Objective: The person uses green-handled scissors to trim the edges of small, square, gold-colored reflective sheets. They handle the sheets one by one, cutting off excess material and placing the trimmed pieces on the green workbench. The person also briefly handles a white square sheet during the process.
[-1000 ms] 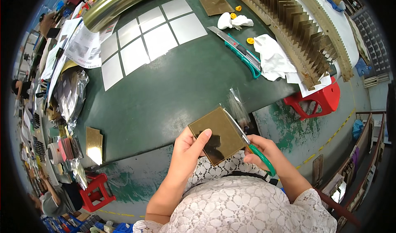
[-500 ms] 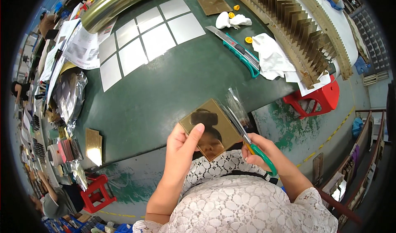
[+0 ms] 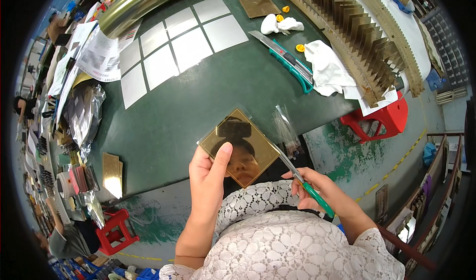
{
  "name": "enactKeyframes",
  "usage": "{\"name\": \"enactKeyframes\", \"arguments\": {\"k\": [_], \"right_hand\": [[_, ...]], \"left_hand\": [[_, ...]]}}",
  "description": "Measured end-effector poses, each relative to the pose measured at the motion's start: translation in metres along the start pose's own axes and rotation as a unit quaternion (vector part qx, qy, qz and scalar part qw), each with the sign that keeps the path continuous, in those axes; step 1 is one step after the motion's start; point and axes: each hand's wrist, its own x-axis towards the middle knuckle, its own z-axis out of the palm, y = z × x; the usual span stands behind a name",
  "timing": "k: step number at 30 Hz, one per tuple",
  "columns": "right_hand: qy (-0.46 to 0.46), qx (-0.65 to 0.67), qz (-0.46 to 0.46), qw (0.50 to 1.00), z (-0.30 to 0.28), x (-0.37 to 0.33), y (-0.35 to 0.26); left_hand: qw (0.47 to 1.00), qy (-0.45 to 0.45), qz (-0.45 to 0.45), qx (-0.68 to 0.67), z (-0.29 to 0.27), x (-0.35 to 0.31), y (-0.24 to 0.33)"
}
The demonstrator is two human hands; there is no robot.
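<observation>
My left hand point(image 3: 208, 173) is closed on a square gold mirrored plate point(image 3: 260, 151), its thumb lying across the shiny face. The plate is held corner-up over the near table edge and reflects a head. A thin clear margin shows past its upper edge. Green-handled scissors point(image 3: 320, 201) are in my right hand point(image 3: 327, 186), fingers around the handles. Their blades point up and left, meeting the plate's right corner; the tips are hidden there. Just beyond, a bunch of clear film strips point(image 3: 287, 131) lies at the table's edge.
On the green table point(image 3: 163, 131) lie silvery square sheets point(image 3: 191, 49), a teal utility knife point(image 3: 290, 64), white gloves point(image 3: 325, 64) and a gold film roll point(image 3: 148, 4). A slotted rack point(image 3: 357, 27) of upright plates stands at far right. Red stools point(image 3: 379, 119) are beside the table.
My left hand has moved the plate up and to the left. The scissors have shifted slightly down, and their blades now lie at the plate's right corner rather than along its upper right side.
</observation>
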Motion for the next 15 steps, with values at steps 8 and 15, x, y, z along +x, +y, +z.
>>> {"name": "enactKeyframes", "arguments": {"k": [8, 15], "right_hand": [[0.017, -0.033, -0.024, 0.999, 0.0006, 0.0005, -0.0017], [0.033, -0.06, -0.029, 0.997, 0.0011, 0.0002, -0.0012]], "left_hand": [[1.0, 0.002, 0.007, 0.009, 0.0024, -0.0021, 0.0034], [1.0, -0.002, 0.005, 0.011, 0.0011, -0.0024, 0.0023]]}}
